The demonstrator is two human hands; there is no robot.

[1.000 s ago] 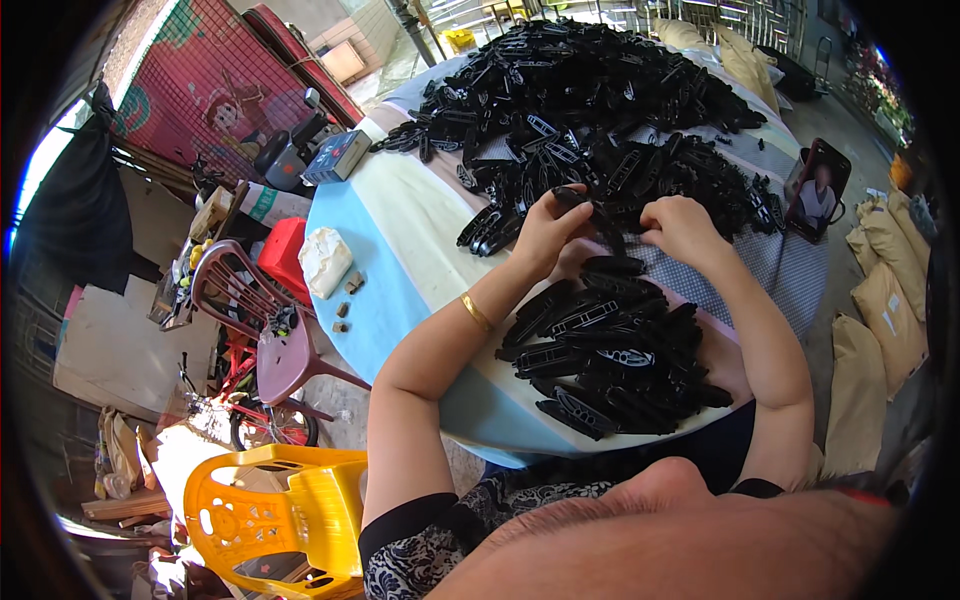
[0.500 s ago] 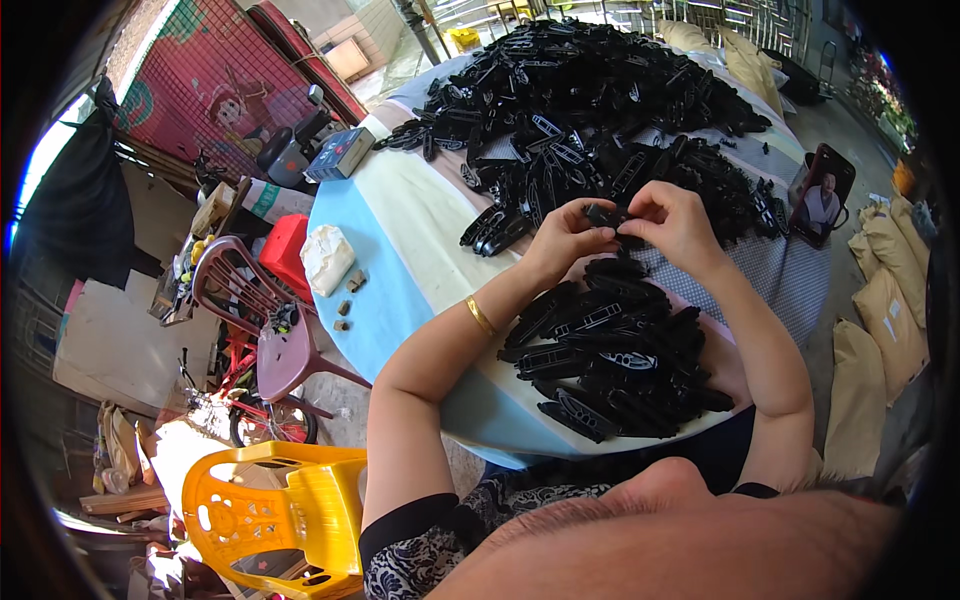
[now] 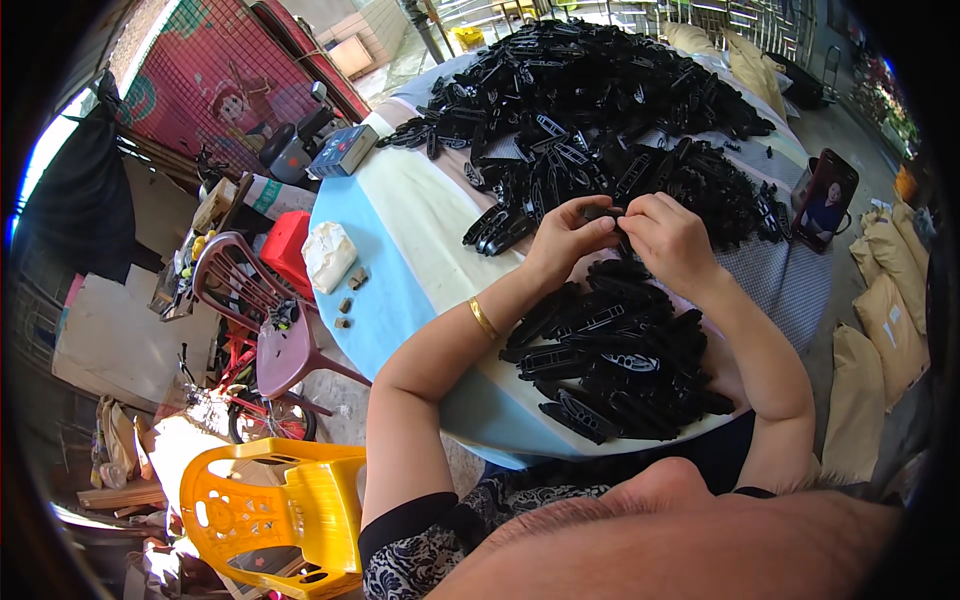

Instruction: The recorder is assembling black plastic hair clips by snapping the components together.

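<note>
A round table [image 3: 400,270] with a pale blue and cream cover stands in a cluttered outdoor yard, and the person sits at its near edge. Nearest to the person, on the table edge, lies a small pile of black plastic parts [image 3: 615,365], flat and long with cut-out holes, stacked loosely one over another. Just behind this pile the two hands meet above the table. The left hand [image 3: 565,238], with a gold bangle [image 3: 483,318] on the wrist, and the right hand [image 3: 672,235] both pinch one small black piece [image 3: 602,212] between their fingertips; the fingers are bent and closed on it, and the piece is held between the two hands, above the near pile. To the left of the hands, a white lumpy object [image 3: 328,255] and a few small brown bits [image 3: 350,295] lie on the blue part of the cover. Farther back, a very big heap of the same black parts [image 3: 600,110] covers most of the table. At its right side a phone [image 3: 825,200] stands tilted with a lit screen. On the ground to the left are a yellow plastic chair [image 3: 270,520] and a dark red chair [image 3: 250,310].
</note>
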